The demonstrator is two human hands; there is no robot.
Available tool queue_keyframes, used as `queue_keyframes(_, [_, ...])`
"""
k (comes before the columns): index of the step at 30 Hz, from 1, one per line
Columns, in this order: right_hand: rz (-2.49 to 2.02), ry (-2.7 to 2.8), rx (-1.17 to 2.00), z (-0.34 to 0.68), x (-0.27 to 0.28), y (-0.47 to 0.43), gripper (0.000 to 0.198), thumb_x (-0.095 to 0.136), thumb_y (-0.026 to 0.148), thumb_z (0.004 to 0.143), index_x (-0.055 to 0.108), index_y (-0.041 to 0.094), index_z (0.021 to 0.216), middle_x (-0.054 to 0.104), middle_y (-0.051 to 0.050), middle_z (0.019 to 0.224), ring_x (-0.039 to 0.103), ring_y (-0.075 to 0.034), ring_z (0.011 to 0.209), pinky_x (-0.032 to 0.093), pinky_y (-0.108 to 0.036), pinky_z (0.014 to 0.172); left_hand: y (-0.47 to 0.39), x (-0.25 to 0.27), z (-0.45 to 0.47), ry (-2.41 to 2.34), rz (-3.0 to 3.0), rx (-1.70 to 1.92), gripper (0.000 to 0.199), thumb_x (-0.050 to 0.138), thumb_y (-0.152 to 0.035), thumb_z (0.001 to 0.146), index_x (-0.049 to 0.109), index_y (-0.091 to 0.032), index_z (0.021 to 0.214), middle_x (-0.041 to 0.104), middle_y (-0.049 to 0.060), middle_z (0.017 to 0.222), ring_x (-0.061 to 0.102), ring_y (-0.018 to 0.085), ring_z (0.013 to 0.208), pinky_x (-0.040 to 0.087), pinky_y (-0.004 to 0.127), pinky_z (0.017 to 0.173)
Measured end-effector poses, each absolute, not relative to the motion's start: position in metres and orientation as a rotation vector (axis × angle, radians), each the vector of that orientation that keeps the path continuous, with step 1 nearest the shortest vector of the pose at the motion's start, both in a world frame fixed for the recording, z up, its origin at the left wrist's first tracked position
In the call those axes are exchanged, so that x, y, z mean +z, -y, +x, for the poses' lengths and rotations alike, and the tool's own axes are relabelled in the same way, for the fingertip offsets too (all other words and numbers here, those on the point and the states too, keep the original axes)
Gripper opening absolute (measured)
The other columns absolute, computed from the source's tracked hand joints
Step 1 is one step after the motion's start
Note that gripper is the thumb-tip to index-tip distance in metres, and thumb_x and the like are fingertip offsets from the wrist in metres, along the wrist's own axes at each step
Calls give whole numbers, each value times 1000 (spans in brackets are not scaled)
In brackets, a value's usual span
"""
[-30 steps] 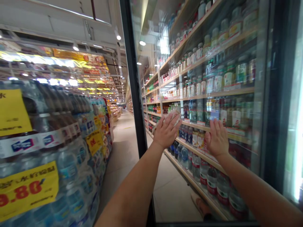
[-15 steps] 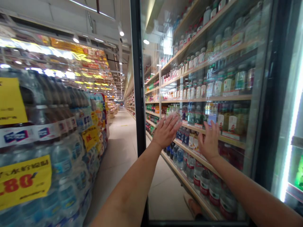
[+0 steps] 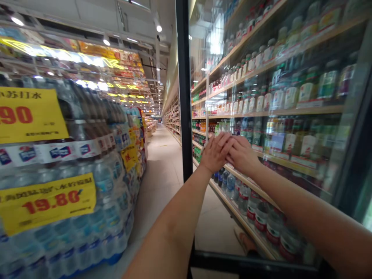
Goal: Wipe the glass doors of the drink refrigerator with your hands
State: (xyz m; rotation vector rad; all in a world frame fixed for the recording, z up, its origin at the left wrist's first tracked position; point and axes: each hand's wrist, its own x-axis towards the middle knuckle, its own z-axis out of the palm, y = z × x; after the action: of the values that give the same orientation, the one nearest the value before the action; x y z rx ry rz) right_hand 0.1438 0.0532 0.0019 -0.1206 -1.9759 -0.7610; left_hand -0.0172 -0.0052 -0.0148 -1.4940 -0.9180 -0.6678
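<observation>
- While both arms stretch forward, the left hand (image 3: 214, 153) lies flat with fingers spread wide, palm against the glass door (image 3: 290, 162), holding nothing.
- Right alongside, the right hand (image 3: 242, 155) is open too, fingers extended and empty, its fingertips overlapping the left hand's fingers so the two touch at the middle of the pane.
- Palms flat rather than curled — that reads, to my eye, as pressing on the panel itself, since no handle shows under either hand.
- That door is a tall clear pane in a black frame (image 3: 183, 97), its upright edge standing just left of the hands and a dark bottom rail running across below the forearms.
- It swings out at an angle into the aisle (image 3: 162, 174), which runs away beyond its left edge.
- Reflections sit pale across the glass, softening everything seen through it.
- Through it, long shelves (image 3: 279, 112) carry rows of bottled drinks (image 3: 261, 213), labels facing out, water bottles lowest down.
- Whether those shelves are behind the pane or mirrored in it, I cannot tell.
- Over on the left, stacked packs of bottled water (image 3: 95, 186) rise high, close to the camera.
- Yellow price tags (image 3: 46, 201) hang on the packs, red figures printed large.
- Overhead, ceiling lights (image 3: 106, 40) trail off down the store.
</observation>
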Motion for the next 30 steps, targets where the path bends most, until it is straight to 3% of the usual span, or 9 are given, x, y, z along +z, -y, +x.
queue_keyframes(5, [-242,1905,-849,173,27,-74,23,55,32,93,71,16,100,66,-11,95,55,-28,102,44,-45,96,6,-17,-15,1057,-1455,-599,56,48,-43,100,37,-22,152,36,13,160,13,28,155,4,59,128])
queue_keyframes(10, [-488,1535,-609,199,40,-96,38,43,22,93,66,5,119,61,-20,118,55,-32,118,44,-47,100,12,-13,-7,1085,-1452,-521,56,42,-41,102,39,-17,153,36,8,161,16,31,154,5,58,129])
queue_keyframes(14, [-318,1673,-595,189,23,-87,50,44,12,87,54,10,136,54,-20,139,41,-32,142,39,-50,114,12,-12,-4,1048,-1425,-546,51,46,-37,101,48,-17,147,45,8,156,26,33,152,12,59,127])
queue_keyframes(17, [-251,1694,-586,172,7,-76,55,51,23,92,42,10,144,45,-23,149,30,-35,149,36,-57,116,10,-14,-5,1035,-1417,-571,46,54,-37,98,56,-19,140,52,10,150,30,33,150,17,60,126])
queue_keyframes(21, [-272,1676,-581,158,-3,-72,55,56,40,95,44,13,141,42,-24,153,28,-37,150,36,-60,115,7,-15,-6,1033,-1409,-562,41,56,-37,96,62,-18,132,53,12,149,31,33,150,19,59,126])
queue_keyframes(26, [-220,1763,-673,164,-7,-78,38,49,22,97,51,13,134,45,-21,153,28,-32,151,35,-54,117,6,-14,-6,1068,-1378,-532,51,49,-36,99,50,-17,146,42,8,157,25,30,152,15,57,128])
queue_keyframes(30, [-176,1866,-737,180,-6,-90,47,43,14,96,48,18,142,51,-15,151,30,-27,151,34,-53,118,5,-13,-5,1095,-1403,-544,57,53,-35,97,44,-17,151,42,9,157,23,29,153,12,57,128])
